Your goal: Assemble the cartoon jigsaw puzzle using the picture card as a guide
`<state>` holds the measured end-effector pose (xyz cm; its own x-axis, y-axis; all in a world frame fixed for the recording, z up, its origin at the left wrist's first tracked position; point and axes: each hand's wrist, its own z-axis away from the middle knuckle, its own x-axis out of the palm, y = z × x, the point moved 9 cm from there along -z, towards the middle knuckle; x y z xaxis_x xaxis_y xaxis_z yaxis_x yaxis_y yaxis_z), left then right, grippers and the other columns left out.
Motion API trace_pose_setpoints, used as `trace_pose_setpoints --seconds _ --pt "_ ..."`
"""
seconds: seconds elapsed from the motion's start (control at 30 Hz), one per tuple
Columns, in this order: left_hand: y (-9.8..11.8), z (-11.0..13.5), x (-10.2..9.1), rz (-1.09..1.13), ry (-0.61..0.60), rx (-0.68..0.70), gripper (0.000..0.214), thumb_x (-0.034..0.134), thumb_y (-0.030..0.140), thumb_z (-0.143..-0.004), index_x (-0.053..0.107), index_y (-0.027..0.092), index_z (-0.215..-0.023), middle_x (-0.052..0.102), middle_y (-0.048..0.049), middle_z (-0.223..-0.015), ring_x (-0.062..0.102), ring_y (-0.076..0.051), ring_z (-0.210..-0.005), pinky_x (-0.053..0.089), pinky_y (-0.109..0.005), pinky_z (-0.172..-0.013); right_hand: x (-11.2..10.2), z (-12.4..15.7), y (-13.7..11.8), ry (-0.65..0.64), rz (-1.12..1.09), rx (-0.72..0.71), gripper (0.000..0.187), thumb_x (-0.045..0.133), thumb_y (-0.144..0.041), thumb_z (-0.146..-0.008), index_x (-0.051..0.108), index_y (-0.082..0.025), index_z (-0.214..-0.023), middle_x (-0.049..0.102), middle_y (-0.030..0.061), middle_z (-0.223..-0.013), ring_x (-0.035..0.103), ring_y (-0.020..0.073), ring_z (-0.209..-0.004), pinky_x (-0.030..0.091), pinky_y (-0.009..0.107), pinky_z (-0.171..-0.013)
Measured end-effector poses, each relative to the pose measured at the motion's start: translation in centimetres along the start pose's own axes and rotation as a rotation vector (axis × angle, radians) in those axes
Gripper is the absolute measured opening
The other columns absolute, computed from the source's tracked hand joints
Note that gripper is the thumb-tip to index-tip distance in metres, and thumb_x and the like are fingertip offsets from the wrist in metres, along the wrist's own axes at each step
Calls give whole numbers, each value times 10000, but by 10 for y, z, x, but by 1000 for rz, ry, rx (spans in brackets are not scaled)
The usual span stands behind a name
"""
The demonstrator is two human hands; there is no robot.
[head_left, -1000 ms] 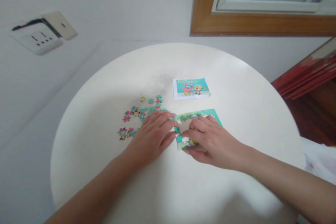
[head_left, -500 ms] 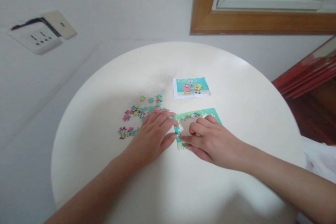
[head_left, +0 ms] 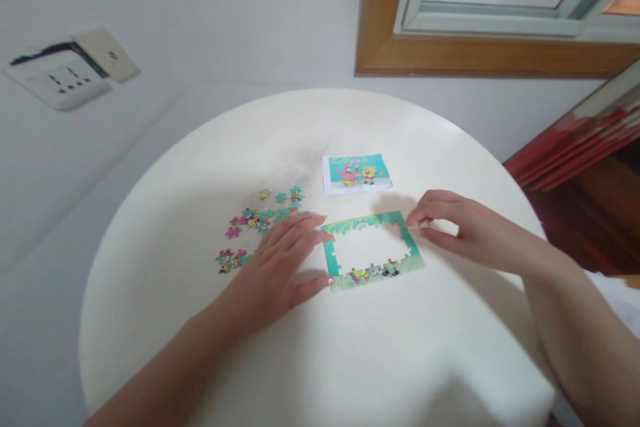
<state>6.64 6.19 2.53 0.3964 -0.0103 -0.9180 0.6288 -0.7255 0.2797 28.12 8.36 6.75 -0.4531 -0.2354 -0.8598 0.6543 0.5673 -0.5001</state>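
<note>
Teal-green rectangular jigsaw border (head_left: 373, 273) looks joined between our spread left hand (head_left: 285, 253) and narrowly curled right hand (head_left: 463, 230) — whose hold we can't tell — its middle unfilled, multicoloured loose pieces (head_left: 254, 217) unplaced leftward.

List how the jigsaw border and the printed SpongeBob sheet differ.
The jigsaw border is hollow; the printed SpongeBob sheet carries a full picture.
The border is interlocking pieces; the sheet has a plain white margin.
The border has the left hand at its edge; no hand touches the sheet.
Both lie on the white table and show teal.
</note>
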Motion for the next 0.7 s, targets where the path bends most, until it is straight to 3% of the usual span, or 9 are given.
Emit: trace_pose_setpoints --seconds 0.2,0.37,0.7 --pt "5 4 11 -78 -36 25 732 628 541 -840 357 184 -1418 400 -150 -1503 353 -312 -1402 255 -514 -1183 18 25 31 -158 -49 144 166 636 -205 -834 621 -201 -1000 604 50 -955 576 167 -860 481 299 -780" --pt "6 4 15 -123 -37 21 749 595 557 -850 323 169 -1430 421 -140 -1492 362 -294 -1402 221 -493 -1200 30 29 44 -101 -74 134 370 762 -349 -743 566 -208 -1024 574 35 -944 545 169 -827 452 275 -732" --pt "4 2 17 -166 -46 9 709 570 556 -864 327 183 -1416 450 -124 -1471 399 -283 -1376 211 -479 -1199 32 25 41 -47 -35 75 327 718 -402 -807 547 -210 -1010 537 21 -884 518 166 -812 429 283 -745"
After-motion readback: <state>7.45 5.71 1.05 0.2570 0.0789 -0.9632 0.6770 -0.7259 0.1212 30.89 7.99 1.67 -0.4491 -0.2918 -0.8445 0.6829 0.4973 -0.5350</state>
